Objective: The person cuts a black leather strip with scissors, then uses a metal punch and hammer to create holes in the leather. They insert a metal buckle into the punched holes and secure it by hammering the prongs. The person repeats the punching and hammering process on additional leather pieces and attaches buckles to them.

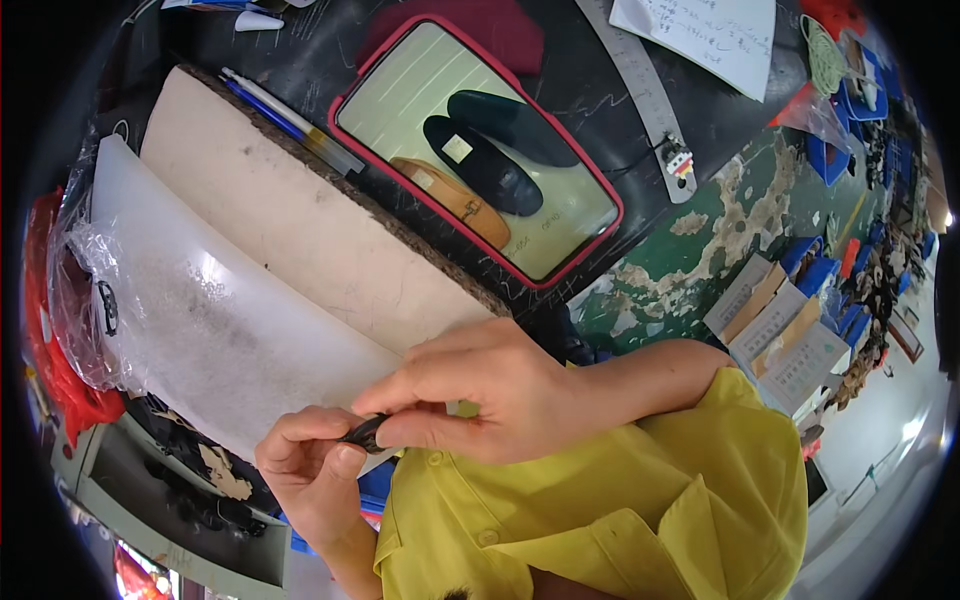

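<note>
Bright overhead light; edges bend (dark rim).

The counter (700,250) has a dark top scored with scratches, and toward the right its green paint is flaking off in pale patches. A red-rimmed tray (590,190) lies on it, holding dark shoe pieces and a tan one. Beside the tray sits a thick beige board (290,210) with pens (290,120) along its far edge, and a white plastic sheet (200,330) next to that. A curved metal ruler (640,80) and a sheet of paper (710,35) lie farther back.
</note>
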`<action>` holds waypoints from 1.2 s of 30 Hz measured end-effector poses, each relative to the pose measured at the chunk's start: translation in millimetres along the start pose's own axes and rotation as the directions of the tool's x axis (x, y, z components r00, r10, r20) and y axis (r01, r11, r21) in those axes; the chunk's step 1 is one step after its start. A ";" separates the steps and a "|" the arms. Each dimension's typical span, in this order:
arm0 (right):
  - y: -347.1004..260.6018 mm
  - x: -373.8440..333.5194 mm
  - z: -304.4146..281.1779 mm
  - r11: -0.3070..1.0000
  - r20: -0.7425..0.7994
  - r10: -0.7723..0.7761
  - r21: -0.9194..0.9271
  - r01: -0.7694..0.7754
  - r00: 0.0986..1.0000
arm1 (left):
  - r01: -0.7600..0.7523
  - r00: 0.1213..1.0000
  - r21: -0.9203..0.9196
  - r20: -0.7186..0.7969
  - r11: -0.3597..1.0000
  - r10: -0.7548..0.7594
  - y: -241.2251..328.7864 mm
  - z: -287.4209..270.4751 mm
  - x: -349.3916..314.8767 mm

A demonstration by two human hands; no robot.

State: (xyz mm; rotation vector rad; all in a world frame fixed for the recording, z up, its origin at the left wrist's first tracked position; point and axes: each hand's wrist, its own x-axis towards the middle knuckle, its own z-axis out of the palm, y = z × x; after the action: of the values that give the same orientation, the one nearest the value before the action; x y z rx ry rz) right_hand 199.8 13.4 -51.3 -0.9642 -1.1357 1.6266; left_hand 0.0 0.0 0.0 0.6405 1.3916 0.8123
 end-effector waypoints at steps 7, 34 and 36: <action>4.5 -0.3 -14.3 1.000 0.009 -0.028 0.012 0.027 1.000 | 0.005 0.997 -0.008 -0.073 1.000 -0.006 -3.7 18.0 2.2; -46.2 56.4 47.9 0.853 0.311 0.004 -0.497 0.160 0.950 | -0.288 0.932 -0.077 -0.252 0.955 0.261 -1.9 -29.2 -17.0; -44.5 59.3 67.2 0.838 0.303 0.051 -0.531 0.124 0.952 | -0.395 0.878 0.027 -0.283 0.918 0.386 -10.6 -42.9 -16.1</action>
State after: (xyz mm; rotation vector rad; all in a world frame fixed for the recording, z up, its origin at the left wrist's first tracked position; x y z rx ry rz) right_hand 130.8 60.5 3.7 -1.0485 -1.8948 1.4748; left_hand -41.3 -22.3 -3.0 0.8204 1.5247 1.2880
